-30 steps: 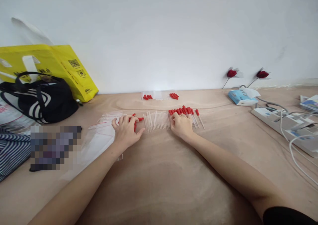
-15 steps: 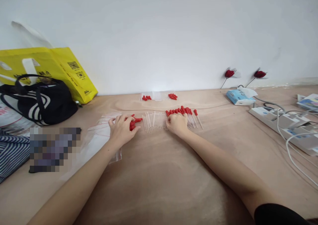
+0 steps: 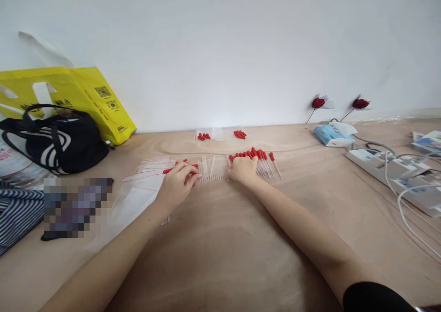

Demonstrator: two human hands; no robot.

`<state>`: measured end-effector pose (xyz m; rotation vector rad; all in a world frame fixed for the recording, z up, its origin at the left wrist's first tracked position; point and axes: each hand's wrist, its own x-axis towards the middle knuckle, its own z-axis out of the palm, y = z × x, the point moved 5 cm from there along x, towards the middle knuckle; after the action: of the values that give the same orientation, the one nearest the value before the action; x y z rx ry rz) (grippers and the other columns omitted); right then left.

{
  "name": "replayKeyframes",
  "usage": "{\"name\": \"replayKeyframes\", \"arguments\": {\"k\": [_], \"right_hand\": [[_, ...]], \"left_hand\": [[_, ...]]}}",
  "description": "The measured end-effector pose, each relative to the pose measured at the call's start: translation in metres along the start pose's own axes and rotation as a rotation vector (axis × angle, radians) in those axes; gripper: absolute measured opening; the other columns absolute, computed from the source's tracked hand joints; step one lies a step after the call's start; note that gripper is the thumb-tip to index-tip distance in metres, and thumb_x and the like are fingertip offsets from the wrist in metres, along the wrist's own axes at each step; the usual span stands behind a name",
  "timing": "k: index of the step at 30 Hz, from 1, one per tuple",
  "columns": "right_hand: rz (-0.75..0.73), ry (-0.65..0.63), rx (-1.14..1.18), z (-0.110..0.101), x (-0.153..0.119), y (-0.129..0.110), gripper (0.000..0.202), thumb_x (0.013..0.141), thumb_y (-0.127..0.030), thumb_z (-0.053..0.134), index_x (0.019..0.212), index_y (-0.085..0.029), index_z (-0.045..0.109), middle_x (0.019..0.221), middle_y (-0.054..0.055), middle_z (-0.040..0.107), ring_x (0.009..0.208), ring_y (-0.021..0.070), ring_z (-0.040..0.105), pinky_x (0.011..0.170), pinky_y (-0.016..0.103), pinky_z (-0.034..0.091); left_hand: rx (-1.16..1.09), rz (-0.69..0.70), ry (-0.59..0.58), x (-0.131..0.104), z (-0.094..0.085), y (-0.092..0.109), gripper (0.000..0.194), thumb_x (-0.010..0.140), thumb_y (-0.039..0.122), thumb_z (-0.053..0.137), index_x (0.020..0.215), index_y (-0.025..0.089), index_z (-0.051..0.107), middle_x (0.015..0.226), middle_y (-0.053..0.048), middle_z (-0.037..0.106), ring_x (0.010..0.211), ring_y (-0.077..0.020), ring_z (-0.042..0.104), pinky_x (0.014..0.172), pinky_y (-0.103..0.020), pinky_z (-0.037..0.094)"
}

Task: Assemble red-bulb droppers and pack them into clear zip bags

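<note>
A row of thin clear dropper tubes (image 3: 213, 168) lies side by side on the table between my hands. My left hand (image 3: 178, 182) is at the row's left end, fingers curled together; whatever is between the fingertips is hidden. Several red rubber bulbs (image 3: 167, 170) show around and behind it. My right hand (image 3: 243, 168) is closed at the row's right part, fingers bent down among the tubes, and what they grip cannot be seen. Beyond and right of it lie droppers with red bulbs on their ends (image 3: 261, 154), one (image 3: 272, 156) slightly apart.
Clear zip bags (image 3: 138, 197) lie under and left of my left hand. Near the wall are bagged red-bulb droppers (image 3: 240, 134). A yellow bag (image 3: 113, 110) and black bag (image 3: 76, 146) stand left. At right are a tissue pack (image 3: 330, 136) and a power strip (image 3: 361, 158) with cables.
My left hand has shifted right and slightly down from the red bulbs to the tubes' left end, its fingers drawing together. My right hand has moved slightly left.
</note>
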<state>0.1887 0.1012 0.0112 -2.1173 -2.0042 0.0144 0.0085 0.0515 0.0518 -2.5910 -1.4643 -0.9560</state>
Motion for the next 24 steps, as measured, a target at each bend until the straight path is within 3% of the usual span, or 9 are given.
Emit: {"name": "replayKeyframes", "arguments": {"k": [4, 8, 12, 14, 17, 20, 24], "right_hand": [[-0.141, 0.117, 0.084, -0.008, -0.012, 0.008, 0.024, 0.077, -0.03, 0.046, 0.072, -0.015, 0.063, 0.08, 0.01, 0.064, 0.083, 0.0228, 0.052, 0.073, 0.036, 0.027], [-0.39, 0.178, 0.229, -0.01, -0.041, 0.028, 0.021, 0.078, -0.033, 0.051, 0.07, -0.017, 0.062, 0.071, 0.005, 0.061, 0.075, 0.0173, 0.048, 0.068, 0.029, 0.029], [-0.565, 0.216, 0.31, -0.008, -0.071, 0.054, 0.019, 0.078, -0.034, 0.054, 0.073, -0.02, 0.065, 0.066, 0.003, 0.058, 0.071, 0.0155, 0.046, 0.067, 0.028, 0.029], [-0.605, 0.209, 0.331, -0.007, -0.08, 0.063, 0.019, 0.078, -0.035, 0.055, 0.075, -0.022, 0.067, 0.065, 0.002, 0.056, 0.069, 0.0147, 0.045, 0.066, 0.028, 0.03], [-0.626, 0.197, 0.343, -0.007, -0.084, 0.066, 0.021, 0.077, -0.039, 0.055, 0.084, -0.024, 0.068, 0.068, 0.002, 0.056, 0.07, 0.0141, 0.046, 0.066, 0.028, 0.032], [-0.647, 0.188, 0.336, -0.008, -0.084, 0.058, 0.025, 0.075, -0.041, 0.057, 0.093, -0.026, 0.066, 0.081, 0.004, 0.058, 0.078, 0.0156, 0.048, 0.07, 0.03, 0.032], [-0.66, 0.175, 0.374, -0.006, -0.086, 0.045, 0.016, 0.078, -0.034, 0.056, 0.087, -0.027, 0.067, 0.09, 0.004, 0.059, 0.086, 0.017, 0.048, 0.074, 0.033, 0.031]], "left_hand": [[-0.176, 0.075, 0.026, -0.015, 0.015, 0.026, 0.009, 0.081, 0.022, 0.049, 0.079, 0.018, 0.056, 0.081, -0.003, 0.058, 0.079, -0.0152, 0.055, 0.072, -0.027, 0.044], [-0.306, 0.117, -0.115, -0.029, 0.034, 0.036, 0.008, 0.083, 0.018, 0.047, 0.083, 0.018, 0.055, 0.083, -0.002, 0.059, 0.079, -0.0139, 0.055, 0.072, -0.027, 0.045], [-0.332, 0.089, -0.204, -0.034, 0.04, 0.035, 0.007, 0.083, 0.018, 0.047, 0.082, 0.019, 0.053, 0.078, -0.001, 0.059, 0.072, -0.0134, 0.055, 0.066, -0.027, 0.045], [-0.322, 0.094, -0.225, -0.034, 0.04, 0.035, 0.007, 0.082, 0.018, 0.047, 0.083, 0.018, 0.053, 0.077, -0.001, 0.059, 0.071, -0.0134, 0.055, 0.065, -0.027, 0.045], [-0.27, 0.132, -0.212, -0.035, 0.042, 0.037, 0.014, 0.081, 0.022, 0.049, 0.092, 0.018, 0.056, 0.088, -0.005, 0.06, 0.083, -0.0166, 0.055, 0.076, -0.033, 0.046], [-0.153, 0.156, -0.179, -0.036, 0.045, 0.036, 0.027, 0.079, 0.028, 0.053, 0.104, 0.019, 0.057, 0.108, -0.009, 0.057, 0.104, -0.0232, 0.049, 0.089, -0.043, 0.04], [-0.058, 0.147, -0.174, -0.037, 0.05, 0.034, 0.022, 0.08, 0.028, 0.051, 0.097, 0.021, 0.064, 0.116, -0.008, 0.055, 0.113, -0.0254, 0.043, 0.093, -0.047, 0.036]]}}
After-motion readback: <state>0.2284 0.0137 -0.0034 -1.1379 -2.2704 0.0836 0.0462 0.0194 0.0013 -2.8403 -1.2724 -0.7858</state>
